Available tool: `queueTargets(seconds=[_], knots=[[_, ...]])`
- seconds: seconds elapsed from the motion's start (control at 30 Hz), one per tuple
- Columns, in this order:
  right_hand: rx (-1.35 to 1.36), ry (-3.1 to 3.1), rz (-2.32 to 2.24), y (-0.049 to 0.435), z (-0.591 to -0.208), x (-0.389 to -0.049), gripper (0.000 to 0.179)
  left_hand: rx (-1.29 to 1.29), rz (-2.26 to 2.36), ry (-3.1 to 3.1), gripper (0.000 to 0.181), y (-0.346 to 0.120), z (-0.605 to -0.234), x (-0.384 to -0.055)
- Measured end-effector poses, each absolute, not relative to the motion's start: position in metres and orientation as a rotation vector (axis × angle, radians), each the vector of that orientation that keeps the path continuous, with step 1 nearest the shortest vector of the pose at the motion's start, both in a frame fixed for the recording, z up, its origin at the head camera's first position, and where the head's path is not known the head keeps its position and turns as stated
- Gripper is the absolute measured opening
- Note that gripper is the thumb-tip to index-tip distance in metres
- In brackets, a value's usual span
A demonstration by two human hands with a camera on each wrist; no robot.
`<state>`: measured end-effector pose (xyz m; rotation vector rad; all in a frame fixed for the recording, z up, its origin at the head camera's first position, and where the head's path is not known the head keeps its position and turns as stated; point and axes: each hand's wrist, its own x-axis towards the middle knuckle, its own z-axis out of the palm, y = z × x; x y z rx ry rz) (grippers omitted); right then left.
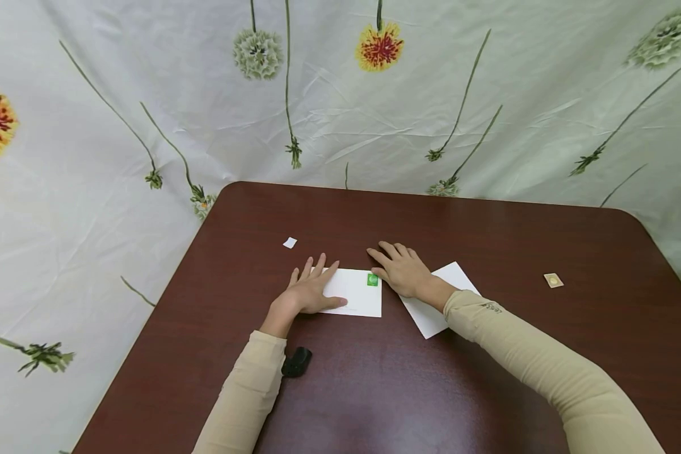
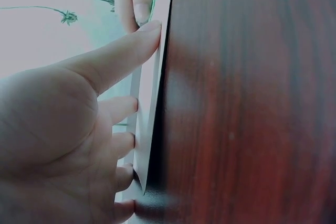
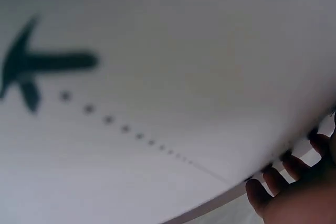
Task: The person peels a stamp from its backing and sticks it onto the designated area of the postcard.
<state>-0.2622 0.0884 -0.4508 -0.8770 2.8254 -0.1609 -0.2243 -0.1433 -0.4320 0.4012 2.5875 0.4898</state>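
Note:
A white envelope (image 1: 357, 298) lies on the table with a green stamp (image 1: 372, 279) at its upper right corner. My left hand (image 1: 309, 291) rests on the envelope's left part, fingers spread and thumb along the lower side. In the left wrist view that thumb (image 2: 128, 51) touches the envelope (image 2: 149, 108) near its edge. My right hand (image 1: 403, 272) lies just right of the stamp, thumb tip at the stamp's edge and the other fingers on the table beyond. Under my right wrist is a second white paper piece (image 1: 428, 317), partly hidden and turned at an angle.
A small white scrap (image 1: 290, 242) lies at the back left of the dark table (image 1: 488, 233). Off to the right is a small beige square (image 1: 553, 280). A black device (image 1: 297, 362) sits beside the left sleeve. Flower-printed cloth (image 1: 329, 126) hangs behind the table.

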Motion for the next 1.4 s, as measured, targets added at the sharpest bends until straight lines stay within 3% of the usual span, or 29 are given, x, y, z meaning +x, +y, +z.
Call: queueTargets(seconds=[0.33, 0.57, 0.9, 1.1, 1.4], knots=[[-0.836, 2.853, -0.343, 0.111, -0.442, -0.268, 0.051, 0.406, 0.488, 2.578, 0.084, -0.139, -0.439, -0.228], [-0.738, 2.954, -0.564, 0.152, -0.43, -0.275, 0.049, 0.406, 0.525, 2.588, 0.086, -0.139, -0.434, -0.227], [-0.08, 3.13, -0.685, 0.254, -0.422, -0.258, 0.036, 0.372, 0.536, 2.693, 0.077, -0.136, -0.435, -0.234], [0.291, 3.029, -0.708, 0.309, -0.418, -0.235, 0.042, 0.424, 0.795, 2.869, 0.064, -0.123, -0.423, -0.23], [0.512, 2.844, -0.678, 0.353, -0.422, -0.216, 0.05, 0.549, 1.199, 2.83, 0.046, -0.077, -0.39, -0.215]])
